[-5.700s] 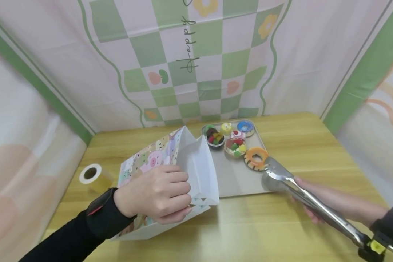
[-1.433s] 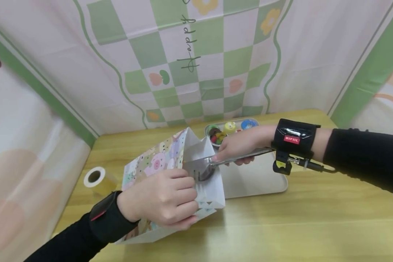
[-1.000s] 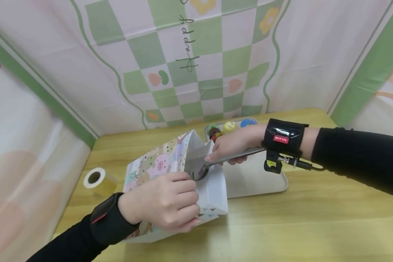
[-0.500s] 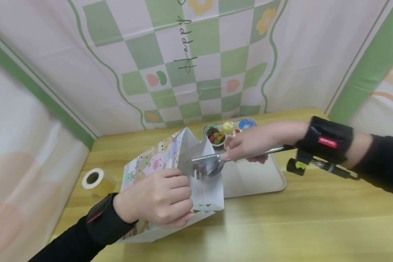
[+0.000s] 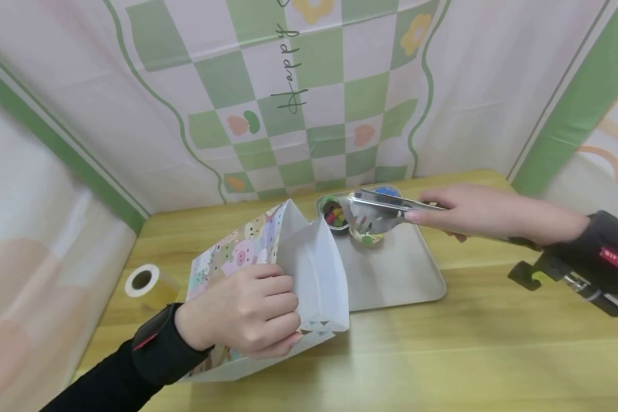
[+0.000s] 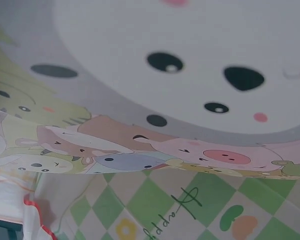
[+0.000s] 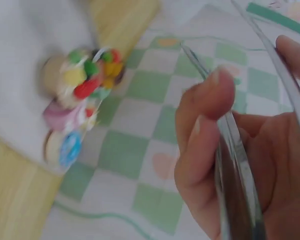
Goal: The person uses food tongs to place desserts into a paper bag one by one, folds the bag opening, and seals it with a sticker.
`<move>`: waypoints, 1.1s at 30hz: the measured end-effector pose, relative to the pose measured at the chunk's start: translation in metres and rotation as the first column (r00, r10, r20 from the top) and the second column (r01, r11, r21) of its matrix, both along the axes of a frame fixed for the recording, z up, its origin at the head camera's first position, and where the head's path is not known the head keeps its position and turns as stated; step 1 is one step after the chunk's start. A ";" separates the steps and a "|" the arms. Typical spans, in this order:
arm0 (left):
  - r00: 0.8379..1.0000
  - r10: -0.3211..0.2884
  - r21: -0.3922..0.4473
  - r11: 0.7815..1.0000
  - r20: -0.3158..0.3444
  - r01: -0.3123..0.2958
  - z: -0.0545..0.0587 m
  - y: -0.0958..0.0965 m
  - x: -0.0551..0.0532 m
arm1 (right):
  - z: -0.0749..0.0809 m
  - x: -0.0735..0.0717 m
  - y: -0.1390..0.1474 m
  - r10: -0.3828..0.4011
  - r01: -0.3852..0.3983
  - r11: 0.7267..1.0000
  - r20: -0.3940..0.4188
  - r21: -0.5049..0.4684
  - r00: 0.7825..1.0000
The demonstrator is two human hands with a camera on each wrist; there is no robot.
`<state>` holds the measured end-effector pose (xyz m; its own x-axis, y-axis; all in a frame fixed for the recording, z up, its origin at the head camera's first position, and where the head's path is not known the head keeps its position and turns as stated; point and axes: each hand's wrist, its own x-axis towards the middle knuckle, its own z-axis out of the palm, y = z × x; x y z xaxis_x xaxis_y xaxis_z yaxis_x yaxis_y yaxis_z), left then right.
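Observation:
My left hand (image 5: pixel 244 312) grips the edge of a paper bag (image 5: pixel 242 252) printed with cartoon animals, which leans with its white mouth facing right. The bag's print fills most of the left wrist view. My right hand (image 5: pixel 486 212) holds metal tongs (image 5: pixel 373 209) over the far part of a beige tray (image 5: pixel 396 280). In the right wrist view the tongs' arms stand apart, and their tips lie out of sight. Beneath the tongs in the head view are a fruit-topped tart (image 5: pixel 367 239) and a blue-iced donut (image 5: pixel 387 190), both partly covered. A dark cup of colourful fruit (image 5: pixel 335 217) sits to their left.
A yellow roll with a white top (image 5: pixel 146 283) stands on the wooden table (image 5: pixel 443 355) left of the bag. Behind the table hangs a green-and-white checked cloth (image 5: pixel 309 103).
An orange donut that lay on the tray is gone from its spot. The tongs have gone into the bag mouth, come out, and moved right and back over the tray. The left hand stays put.

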<state>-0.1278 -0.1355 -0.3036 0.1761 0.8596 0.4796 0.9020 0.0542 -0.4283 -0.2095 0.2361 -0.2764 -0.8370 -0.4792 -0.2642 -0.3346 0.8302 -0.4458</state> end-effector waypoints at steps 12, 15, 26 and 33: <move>1.000 0.008 -0.003 1.000 -0.004 -0.008 0.000 0.000 0.000 | -0.051 0.002 0.017 -0.062 0.110 0.983 -0.294 0.148 0.954; 1.000 0.006 -0.003 1.000 -0.003 -0.006 0.000 0.000 0.000 | -0.063 0.003 0.017 -0.079 0.131 0.980 -0.317 0.146 0.945; 1.000 -0.008 0.009 1.000 -0.002 0.008 0.000 -0.001 -0.001 | -0.101 0.005 0.010 -0.139 0.188 0.977 -0.380 0.096 0.915; 1.000 0.000 0.002 1.000 -0.003 0.000 0.000 -0.001 -0.001 | -0.115 0.002 0.006 -0.192 0.219 0.974 -0.327 0.049 0.925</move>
